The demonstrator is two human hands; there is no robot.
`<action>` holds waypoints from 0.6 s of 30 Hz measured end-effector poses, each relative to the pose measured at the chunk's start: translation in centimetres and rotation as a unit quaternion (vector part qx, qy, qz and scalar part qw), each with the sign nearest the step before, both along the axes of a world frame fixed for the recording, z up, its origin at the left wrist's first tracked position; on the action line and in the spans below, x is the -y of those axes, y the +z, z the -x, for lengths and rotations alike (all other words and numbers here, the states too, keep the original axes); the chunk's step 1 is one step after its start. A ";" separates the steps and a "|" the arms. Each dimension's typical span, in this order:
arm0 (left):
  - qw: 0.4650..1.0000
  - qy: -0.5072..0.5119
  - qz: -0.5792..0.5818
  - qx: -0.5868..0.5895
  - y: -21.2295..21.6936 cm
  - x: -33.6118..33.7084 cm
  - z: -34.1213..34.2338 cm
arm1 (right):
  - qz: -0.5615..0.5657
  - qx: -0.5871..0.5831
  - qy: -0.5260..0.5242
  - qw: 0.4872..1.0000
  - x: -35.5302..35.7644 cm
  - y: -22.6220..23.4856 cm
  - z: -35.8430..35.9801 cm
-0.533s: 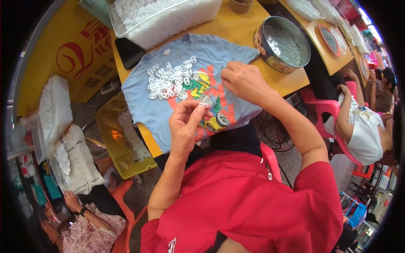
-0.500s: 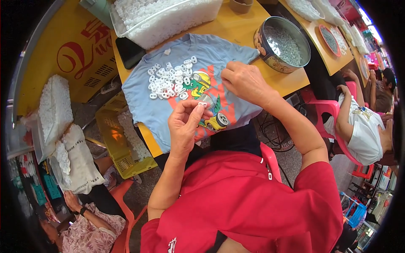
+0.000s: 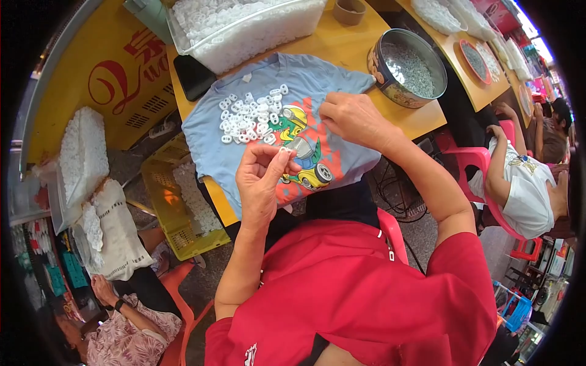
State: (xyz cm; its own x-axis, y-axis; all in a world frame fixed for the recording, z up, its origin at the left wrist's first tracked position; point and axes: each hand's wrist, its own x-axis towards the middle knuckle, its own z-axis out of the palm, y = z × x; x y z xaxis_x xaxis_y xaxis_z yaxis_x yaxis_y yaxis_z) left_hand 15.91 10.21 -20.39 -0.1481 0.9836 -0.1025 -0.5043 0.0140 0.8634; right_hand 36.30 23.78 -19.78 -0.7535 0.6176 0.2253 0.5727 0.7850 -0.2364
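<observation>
My left hand point(image 3: 259, 177) pinches a small white plastic piece point(image 3: 285, 150) between thumb and forefinger, above a light blue T-shirt point(image 3: 210, 152). The shirt lies spread over the table edge and has a cartoon print of a figure on a yellow car. Just beyond that hand, a pile of white oval two-hole pieces point(image 3: 247, 116) rests on the cloth. To the right, my right hand point(image 3: 357, 119) hovers over or rests on the print with its fingers curled together. Whatever its fingertips hold, if anything, is hidden.
A round tin point(image 3: 390, 83) of small shiny metal parts stands beyond my right hand. Behind the shirt is a clear bin point(image 3: 262, 43) heaped with white pieces, beside a black phone-like slab point(image 3: 192, 78). A yellow crate point(image 3: 162, 201) sits lower left. People sit on both sides.
My left hand has shifted slightly left, still pinching the white piece. My right hand keeps nearly the same place with fingers curled. The whole view has moved a little.
</observation>
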 end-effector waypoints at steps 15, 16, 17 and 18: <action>0.997 0.012 0.046 0.054 -0.9 0.2 0.6 | 0.006 0.007 0.031 0.999 -0.4 0.2 -0.1; 0.997 0.015 0.056 0.053 -0.9 0.2 0.6 | 0.000 0.018 0.049 0.999 -0.5 0.3 -0.1; 0.997 0.014 0.056 0.052 -0.9 0.2 0.6 | 0.000 0.017 0.049 0.999 -0.5 0.4 0.0; 0.997 0.013 0.063 0.051 -0.9 0.2 0.7 | -0.002 0.024 0.061 0.998 -0.6 0.5 0.0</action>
